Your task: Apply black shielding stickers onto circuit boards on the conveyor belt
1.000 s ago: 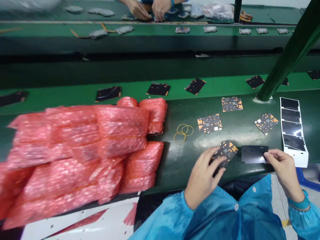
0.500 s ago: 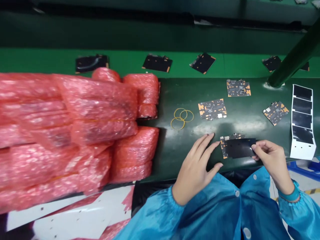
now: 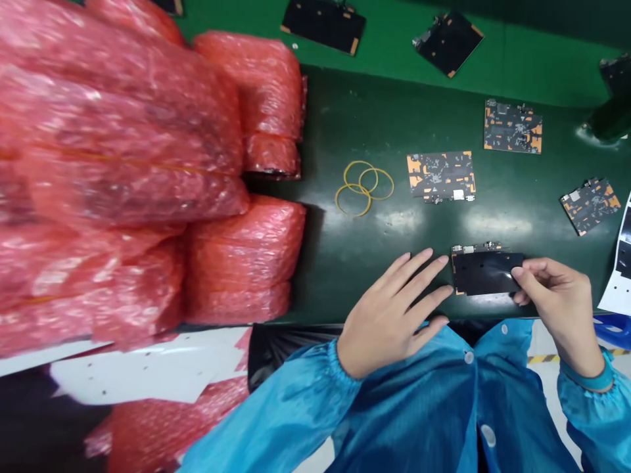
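Note:
A black film sheet (image 3: pixel 486 274) lies over most of a circuit board (image 3: pixel 456 252), whose connector edge and left end still show. Its right end is pinched between the thumb and fingers of my right hand (image 3: pixel 555 292). Flat and with fingers spread, my left hand (image 3: pixel 394 312) rests at the board's left side, fingertips close to its edge; whether they touch it I cannot tell. Behind these are two bare circuit boards (image 3: pixel 441 176), (image 3: pixel 513 128), and a third circuit board (image 3: pixel 590 205) lies tilted to the right.
Red bubble-wrapped bundles (image 3: pixel 123 144) pile up on the left. Yellow rubber bands (image 3: pixel 363 187) overlap mid-table. Film-covered boards (image 3: pixel 323 25) lie on the green strip behind. A white backing sheet (image 3: pixel 614 289) with black films sits at the right edge, near a green post (image 3: pixel 608 121).
The camera view has tipped down and come closer. The black film now covers more of the board, lined up nearer its left end. My left hand stays spread beside it.

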Demonstrator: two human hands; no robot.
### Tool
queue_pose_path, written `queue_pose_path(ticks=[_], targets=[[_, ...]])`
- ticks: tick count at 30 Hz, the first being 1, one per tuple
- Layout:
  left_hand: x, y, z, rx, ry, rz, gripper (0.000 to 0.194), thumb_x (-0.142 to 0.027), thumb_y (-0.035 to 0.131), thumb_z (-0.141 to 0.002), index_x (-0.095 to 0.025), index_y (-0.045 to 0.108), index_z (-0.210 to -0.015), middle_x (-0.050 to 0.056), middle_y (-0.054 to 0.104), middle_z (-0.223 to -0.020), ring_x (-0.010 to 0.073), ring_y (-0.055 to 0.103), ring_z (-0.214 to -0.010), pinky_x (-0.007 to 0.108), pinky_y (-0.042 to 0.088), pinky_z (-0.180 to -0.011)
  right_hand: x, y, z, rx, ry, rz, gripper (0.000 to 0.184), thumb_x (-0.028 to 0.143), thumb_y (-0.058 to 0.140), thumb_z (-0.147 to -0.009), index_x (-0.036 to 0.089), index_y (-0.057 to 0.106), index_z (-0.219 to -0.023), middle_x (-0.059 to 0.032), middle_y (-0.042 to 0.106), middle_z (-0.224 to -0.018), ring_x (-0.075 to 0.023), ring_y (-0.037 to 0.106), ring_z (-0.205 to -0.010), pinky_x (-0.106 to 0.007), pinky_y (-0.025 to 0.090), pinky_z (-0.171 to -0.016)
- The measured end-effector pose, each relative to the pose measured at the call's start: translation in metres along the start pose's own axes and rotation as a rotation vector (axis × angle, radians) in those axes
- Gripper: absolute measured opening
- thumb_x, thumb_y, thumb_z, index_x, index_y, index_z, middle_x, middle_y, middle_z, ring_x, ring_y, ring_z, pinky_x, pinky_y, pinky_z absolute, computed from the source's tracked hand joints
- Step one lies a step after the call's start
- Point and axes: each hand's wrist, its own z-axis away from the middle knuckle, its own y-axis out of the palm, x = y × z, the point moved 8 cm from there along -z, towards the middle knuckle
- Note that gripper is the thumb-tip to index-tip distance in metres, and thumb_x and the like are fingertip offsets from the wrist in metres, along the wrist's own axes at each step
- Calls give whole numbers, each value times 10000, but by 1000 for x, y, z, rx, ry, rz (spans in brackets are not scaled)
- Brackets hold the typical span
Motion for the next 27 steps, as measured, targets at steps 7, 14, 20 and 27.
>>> queue_pose_path(ticks=[7,14,20,27], targets=[[0,-3,0,-21,14,-2,323,-298,707,-958,-179,719,-1259,157,606,-1547,365,502,-1505,580,441,-1239,5,1,2,-4,0,34,316,488,848,-801,184,766,-769,7,668,-495,-143,630,-402,-231,540,-441],[2,-2,0,-12,-5,31,332,-290,717,-943,-210,721,-1265,137,593,-1565,365,488,-1516,602,435,-1238,12,3,3,-21,-11,47,330,503,849,-786,186,766,-751,5,665,-484,-151,634,-396,-238,543,-429],[1,-5,1,-27,-29,60,322,-302,703,-961,-222,711,-1273,117,622,-1538,347,515,-1499,577,440,-1242,15,-2,4,-25,-30,27,340,514,865,-778,192,763,-743,10,658,-471,-144,615,-377,-236,527,-412],[-4,-6,-35,-61,-133,236,691,-417,667,-1010,-181,406,-1605,142,521,-1628,324,414,-1569,537,405,-1280,22,-6,16,-58,-189,130,291,486,819,-858,213,768,-771,2,698,-535,-179,671,-423,-266,548,-439]])
